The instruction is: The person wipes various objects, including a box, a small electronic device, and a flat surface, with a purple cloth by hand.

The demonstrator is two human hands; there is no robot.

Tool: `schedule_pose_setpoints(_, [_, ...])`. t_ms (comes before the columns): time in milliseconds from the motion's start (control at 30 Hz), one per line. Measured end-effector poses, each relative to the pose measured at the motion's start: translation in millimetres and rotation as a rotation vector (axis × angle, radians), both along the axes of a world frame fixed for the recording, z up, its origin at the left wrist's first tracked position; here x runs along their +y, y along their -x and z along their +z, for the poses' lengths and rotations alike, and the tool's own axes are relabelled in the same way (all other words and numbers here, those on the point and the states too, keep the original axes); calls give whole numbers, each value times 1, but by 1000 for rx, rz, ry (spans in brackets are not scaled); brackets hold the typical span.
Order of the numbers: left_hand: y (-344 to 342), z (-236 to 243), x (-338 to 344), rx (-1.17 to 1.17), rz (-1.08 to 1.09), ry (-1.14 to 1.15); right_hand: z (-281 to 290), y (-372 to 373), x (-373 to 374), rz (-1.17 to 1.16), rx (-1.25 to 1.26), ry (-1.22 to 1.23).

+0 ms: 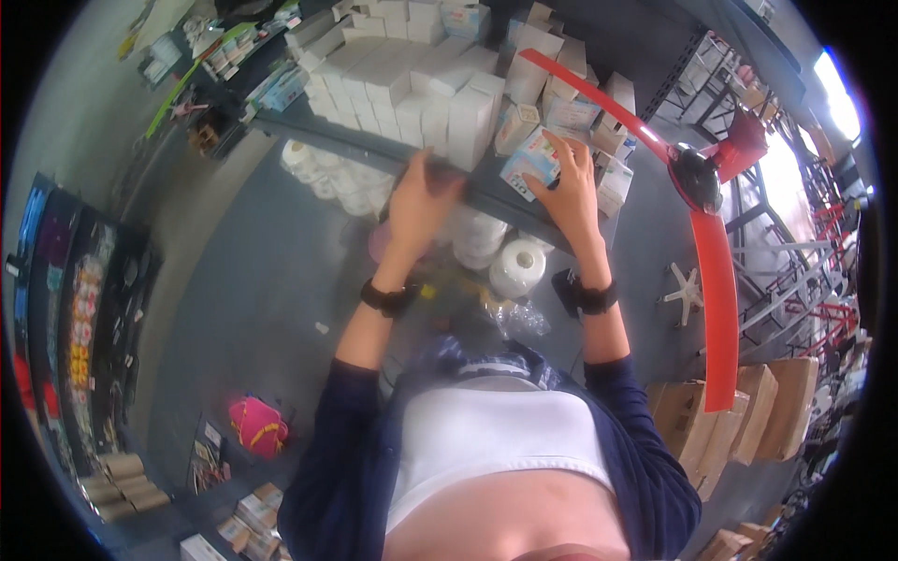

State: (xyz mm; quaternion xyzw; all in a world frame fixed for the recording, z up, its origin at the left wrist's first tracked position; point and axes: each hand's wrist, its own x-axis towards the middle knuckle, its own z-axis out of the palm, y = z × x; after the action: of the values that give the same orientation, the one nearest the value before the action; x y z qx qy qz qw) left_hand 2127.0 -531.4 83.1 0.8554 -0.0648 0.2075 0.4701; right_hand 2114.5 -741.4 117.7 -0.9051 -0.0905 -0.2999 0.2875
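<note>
Spread wide, the right hand (pixel 569 194) sits at one o'clock from the centre, its thumb and fingers well apart around the near end of a blue-and-white printed box (pixel 521 179); whether they press on it, I cannot tell. That box lies toward the right end of a dark table (pixel 492 187), its printed face showing between thumb and fingertips. Between eleven and twelve o'clock, the left hand (pixel 418 208) is raised near the table's front edge, its fingertips smeared by blur, so I cannot tell whether it holds anything.

Just beyond, at twelve o'clock, many plain white boxes (pixel 379 79) stand packed close together on the table. More cartons (pixel 571 112) are grouped at one o'clock, behind the right hand. Below the tabletop, white rolls (pixel 517 269) in clear wrapping lie near three o'clock, with other wrapped rolls (pixel 327 178) between ten and eleven.

Each wrist wears a black band, and both forearms come from dark blue sleeves (pixel 332 421). Long red blades (pixel 718 309) reach from two to four o'clock, brown cardboard boxes (pixel 781 411) stand at four, and a pink bag (pixel 259 426) rests at eight
</note>
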Motion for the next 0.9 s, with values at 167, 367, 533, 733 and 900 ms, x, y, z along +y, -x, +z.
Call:
schedule_pose_setpoints(167, [-31, -7, -28, -87, -24, -108, 4, -14, 10, 100, 52, 108])
schedule_pose_setpoints(367, [-44, -20, -28, -160, -72, -10, -12, -16, 22, 31, 89, 143])
schedule_pose_setpoints(533, [-34, -18, -25, -151, -123, 51, -21, -12, 25, -23, 163, 108])
schedule_pose_setpoints(733, [-2, -27, -20, -248, -238, 22, -15, 16, 27, -112, -90, 47])
schedule_pose_setpoints(900, [17, -48, -53, -590, -492, -374, -18, 51, -30, -402, -48, -435])
